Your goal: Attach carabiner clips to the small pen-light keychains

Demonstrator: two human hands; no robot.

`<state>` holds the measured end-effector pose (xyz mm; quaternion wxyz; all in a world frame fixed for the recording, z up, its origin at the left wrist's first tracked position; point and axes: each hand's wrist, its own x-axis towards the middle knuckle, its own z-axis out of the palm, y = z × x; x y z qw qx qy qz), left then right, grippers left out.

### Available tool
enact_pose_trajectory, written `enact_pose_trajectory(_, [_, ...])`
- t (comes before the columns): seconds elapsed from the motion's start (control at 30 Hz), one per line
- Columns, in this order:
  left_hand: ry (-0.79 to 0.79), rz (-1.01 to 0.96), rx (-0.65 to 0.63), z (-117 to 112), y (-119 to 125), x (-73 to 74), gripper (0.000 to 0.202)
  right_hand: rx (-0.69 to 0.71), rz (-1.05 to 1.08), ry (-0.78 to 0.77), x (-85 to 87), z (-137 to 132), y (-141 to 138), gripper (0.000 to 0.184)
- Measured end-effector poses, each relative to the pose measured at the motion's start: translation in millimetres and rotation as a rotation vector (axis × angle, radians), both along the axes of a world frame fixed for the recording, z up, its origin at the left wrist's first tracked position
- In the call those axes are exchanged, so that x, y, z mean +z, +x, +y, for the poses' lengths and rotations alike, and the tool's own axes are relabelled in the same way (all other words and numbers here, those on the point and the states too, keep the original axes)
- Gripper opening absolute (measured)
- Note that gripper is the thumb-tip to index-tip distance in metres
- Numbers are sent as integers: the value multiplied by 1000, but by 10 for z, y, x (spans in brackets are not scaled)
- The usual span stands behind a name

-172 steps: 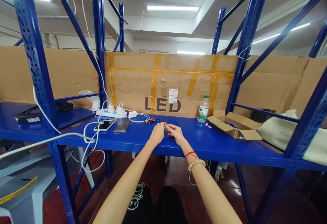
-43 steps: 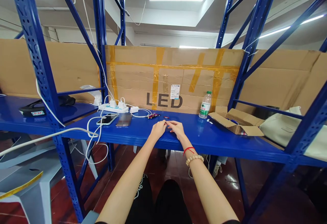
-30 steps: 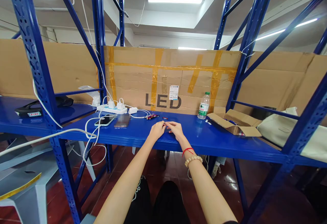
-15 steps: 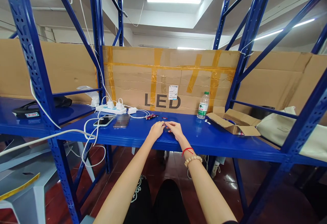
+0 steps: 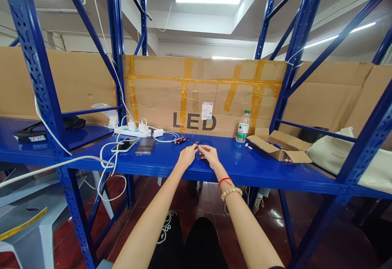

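Note:
My left hand (image 5: 187, 156) and my right hand (image 5: 210, 155) meet over the front of the blue shelf top (image 5: 147, 167). Both are closed, with the fingertips pinched together around something small and dark red that the fingers mostly hide. Just beyond the fingertips lies a small red piece (image 5: 197, 142), too small to name. A little to the left of it is a bundle of slim red and dark pen-like sticks (image 5: 181, 140). On my right wrist are a red string and a beaded bracelet (image 5: 231, 193).
To the left are a white power strip (image 5: 131, 131), a phone (image 5: 123, 145) and loose white cables. A water bottle (image 5: 243, 126) stands at the back right, beside an open cardboard box (image 5: 284, 154) and a pale bag (image 5: 333, 154). Blue posts flank the shelf; cardboard closes its back.
Both hands stay in nearly the same place, with only a slight shift at the fingertips. The things on the shelf have not moved.

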<state>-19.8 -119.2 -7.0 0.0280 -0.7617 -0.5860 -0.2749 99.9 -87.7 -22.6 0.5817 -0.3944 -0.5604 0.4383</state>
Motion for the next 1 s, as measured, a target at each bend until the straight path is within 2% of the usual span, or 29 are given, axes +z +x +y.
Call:
enact_pose_trajectory(0.17, [10,13,25,37,-8,-37,27,19,6,3,6,-7,7,36])
enact_pose_trajectory(0.57, [-12,-26,-20,39,-38,-39,25,21,13,-2,21,-31,13,36])
enact_pose_trajectory(0.87, [-45,-104,-68,22,-57,-30,23,32,-15,9,6,-18,12,35])
enact_pose_trajectory(1.0, [-55,-204,-143,92,-85,-74,23,55,-26,20,3,-9,17,37])
